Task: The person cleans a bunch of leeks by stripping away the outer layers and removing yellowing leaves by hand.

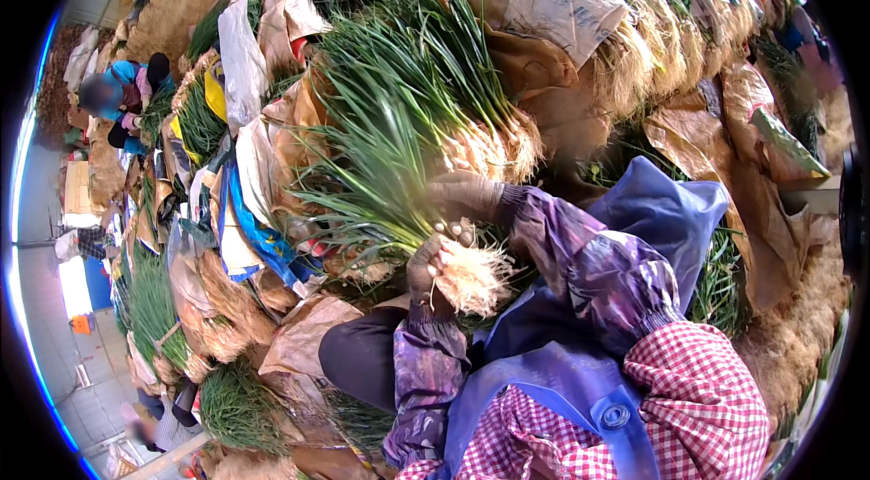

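Leafy bundles [390, 63] spread beyond our left hand [422, 271], clasping a bunch [399, 224], and right hand [467, 195], grip unclear; we're seemingly tidying, and evening roots [476, 281] would need steadiness.

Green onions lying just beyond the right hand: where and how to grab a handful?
Probably grip the green onions by their stems, just above the pale bulbs, from the near side, where the right hand is closest. Stems draw together there; the leaves fan out toward the upper left, likely a looser hold.
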Tool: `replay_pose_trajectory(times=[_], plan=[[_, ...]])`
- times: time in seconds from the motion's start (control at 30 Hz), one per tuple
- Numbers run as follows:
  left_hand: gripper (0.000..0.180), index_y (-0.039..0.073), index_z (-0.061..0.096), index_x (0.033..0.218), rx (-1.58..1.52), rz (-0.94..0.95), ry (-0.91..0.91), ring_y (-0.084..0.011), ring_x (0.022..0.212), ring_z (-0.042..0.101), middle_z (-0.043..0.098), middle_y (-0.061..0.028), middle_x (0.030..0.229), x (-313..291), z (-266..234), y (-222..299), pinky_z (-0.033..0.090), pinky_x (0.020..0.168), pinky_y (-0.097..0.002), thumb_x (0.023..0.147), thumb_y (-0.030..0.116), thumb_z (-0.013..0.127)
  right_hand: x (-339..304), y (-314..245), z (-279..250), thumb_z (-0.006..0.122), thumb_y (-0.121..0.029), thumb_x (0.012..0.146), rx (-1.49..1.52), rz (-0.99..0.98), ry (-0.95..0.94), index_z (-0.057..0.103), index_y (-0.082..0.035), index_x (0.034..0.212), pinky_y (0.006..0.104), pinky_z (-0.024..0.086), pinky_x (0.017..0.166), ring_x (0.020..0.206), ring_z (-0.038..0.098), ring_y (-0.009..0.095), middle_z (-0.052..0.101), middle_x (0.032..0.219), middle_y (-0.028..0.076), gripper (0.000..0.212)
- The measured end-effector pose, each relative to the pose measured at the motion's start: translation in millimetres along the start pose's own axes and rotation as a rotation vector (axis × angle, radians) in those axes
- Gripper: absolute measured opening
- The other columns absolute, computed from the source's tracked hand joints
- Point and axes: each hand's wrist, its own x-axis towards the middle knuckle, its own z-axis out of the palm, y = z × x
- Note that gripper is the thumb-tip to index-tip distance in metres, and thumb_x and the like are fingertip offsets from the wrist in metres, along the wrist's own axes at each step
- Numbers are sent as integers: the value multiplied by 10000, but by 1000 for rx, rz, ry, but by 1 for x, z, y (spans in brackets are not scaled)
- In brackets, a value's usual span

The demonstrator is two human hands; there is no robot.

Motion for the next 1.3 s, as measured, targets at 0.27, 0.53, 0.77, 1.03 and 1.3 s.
replay_pose_trajectory(times=[0.27,0.53,0.77,1.03,1.3], plan=[[117,-19,637,853,391,286,442,-66,477,485,610,-64,667,8,-64,-10,340,408,-157,796,76,677,-25,-42,54,598,-389,850,-1409,100,171,649,-67,992,390,496,714,798,643,276,661,855,137,357],[198,17,511,992,63,315,-102,-184,838,500,518,-110,934,-16,10,-7,460,708,-304,830,113,573,-16,14,-11,525,-287,882,-1134,-431,617,654,-64,878,410,490,649,679,626,279,636,749,138,257],[222,37,486,1033,-195,299,-213,-139,759,496,504,-82,940,-30,8,15,432,782,-325,871,143,594,12,-28,-21,600,-328,814,-1701,159,172,679,-80,941,405,512,725,793,658,260,676,845,113,290],[372,-88,416,1096,50,-165,-30,-31,674,437,457,-35,841,3,-60,45,379,516,-92,858,99,632,63,-56,-15,678,-299,728,-1200,-147,508,678,-70,967,372,505,714,795,652,273,677,864,123,331],[214,54,569,935,491,168,443,-144,670,553,580,-75,820,-11,-58,15,470,565,-250,830,210,670,28,1,26,616,-203,867,-1033,150,128,627,-38,1040,332,519,727,697,611,174,656,854,95,240]])
